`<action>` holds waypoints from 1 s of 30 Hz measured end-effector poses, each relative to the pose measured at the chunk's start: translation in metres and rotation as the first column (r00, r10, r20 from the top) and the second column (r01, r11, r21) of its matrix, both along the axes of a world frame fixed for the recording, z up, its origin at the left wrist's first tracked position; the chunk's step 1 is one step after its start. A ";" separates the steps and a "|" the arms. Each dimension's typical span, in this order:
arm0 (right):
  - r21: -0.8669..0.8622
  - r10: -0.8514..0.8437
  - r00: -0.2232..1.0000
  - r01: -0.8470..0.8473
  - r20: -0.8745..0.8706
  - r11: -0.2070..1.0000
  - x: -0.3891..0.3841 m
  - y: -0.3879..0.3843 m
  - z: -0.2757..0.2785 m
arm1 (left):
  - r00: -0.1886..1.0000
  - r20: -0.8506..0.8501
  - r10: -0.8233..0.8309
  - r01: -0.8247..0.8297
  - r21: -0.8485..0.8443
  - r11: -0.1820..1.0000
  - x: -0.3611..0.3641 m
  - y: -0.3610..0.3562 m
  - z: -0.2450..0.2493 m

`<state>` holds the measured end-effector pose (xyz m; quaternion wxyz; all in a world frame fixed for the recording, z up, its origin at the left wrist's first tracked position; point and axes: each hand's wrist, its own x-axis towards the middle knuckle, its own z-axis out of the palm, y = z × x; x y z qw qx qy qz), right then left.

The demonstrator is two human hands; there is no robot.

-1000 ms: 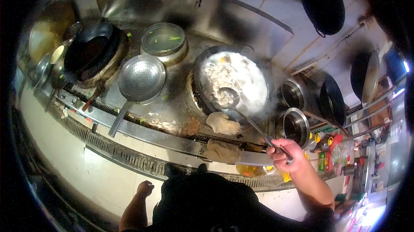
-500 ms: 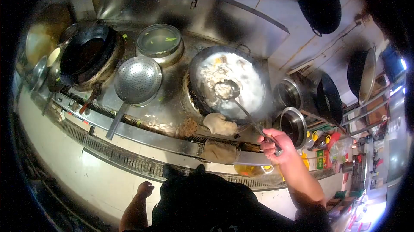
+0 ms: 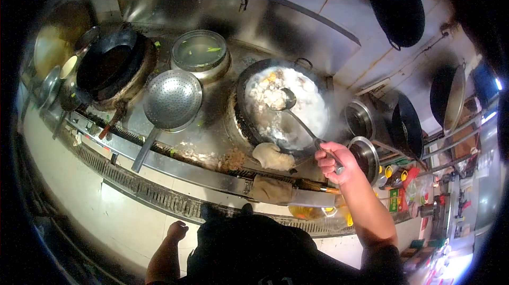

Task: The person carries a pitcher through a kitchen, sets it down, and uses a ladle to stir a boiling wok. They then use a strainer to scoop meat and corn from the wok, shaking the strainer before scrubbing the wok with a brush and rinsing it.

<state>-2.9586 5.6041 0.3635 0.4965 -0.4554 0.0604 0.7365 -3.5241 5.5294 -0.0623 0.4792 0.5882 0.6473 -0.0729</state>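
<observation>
My right hand (image 3: 336, 163) is wrapped round the handle of a metal ladle (image 3: 302, 123). The ladle's bowl dips into a wok (image 3: 245, 84) of white, frothy, steaming liquid with pale pieces (image 3: 265, 94) in it. My left hand (image 3: 178, 230) hangs low beside my dark clothing, fingers curled in and nothing visible in them. At the wok's near edge lies a crumpled pale cloth (image 3: 273, 156).
Left of the wok, a perforated strainer (image 3: 173, 99) rests near a round pot (image 3: 199, 50) of liquid with green bits. A dark wok (image 3: 106, 67) stands further left. Metal pots (image 3: 359, 117) sit on the right, and several woks (image 3: 397, 6) hang on the wall.
The ladle's bowl has shifted up and right within the wok, and my right hand has risen slightly with it. My left hand stays low. The whole view has shifted a little.
</observation>
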 end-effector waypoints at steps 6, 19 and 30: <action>0.063 0.088 0.980 -0.078 -0.181 0.995 0.014 -0.014 -0.009 | 0.992 -0.067 -0.103 0.109 0.093 0.990 0.006 0.005 0.021; 0.073 0.156 0.982 -0.148 -0.104 0.986 -0.064 -0.065 0.053 | 0.999 -0.008 -0.053 0.053 0.087 0.995 0.009 0.011 0.033; -0.145 0.618 0.457 -0.718 0.640 0.681 -0.146 -0.047 -0.002 | 0.996 -0.084 -0.023 0.023 -0.006 1.000 -0.001 -0.010 0.037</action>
